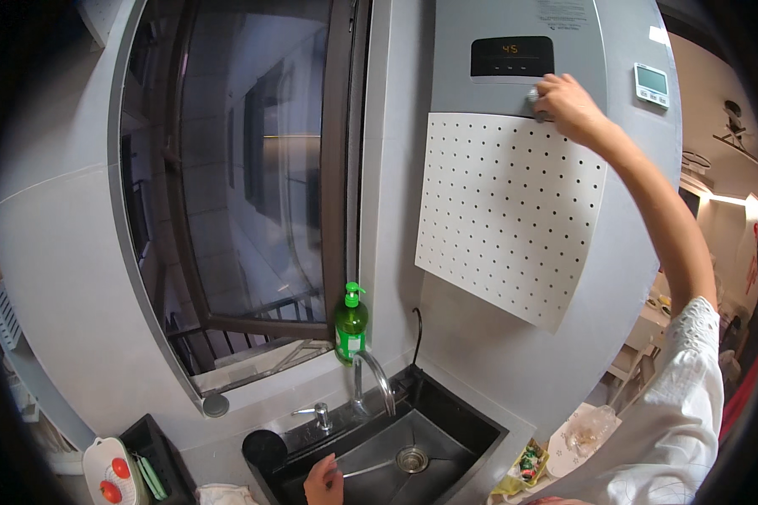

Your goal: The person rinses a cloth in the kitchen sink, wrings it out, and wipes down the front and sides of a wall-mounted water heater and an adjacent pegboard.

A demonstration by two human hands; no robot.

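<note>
My right hand is raised to the lower front of a grey wall-mounted water heater with a lit display. Its fingers are closed around a small grey wad, perhaps a cloth or scouring pad, mostly hidden by the hand. Just below the hand begins a white perforated panel. Low in the picture, my left hand hovers over the near left part of a black sink. Its fingers are curled, and whether anything is in them cannot be made out.
A chrome faucet arches over the sink, beside a green pump bottle on the sill of an open window. At lower left are a white basket with two tomatoes and a black bin. A yellow container stands right.
</note>
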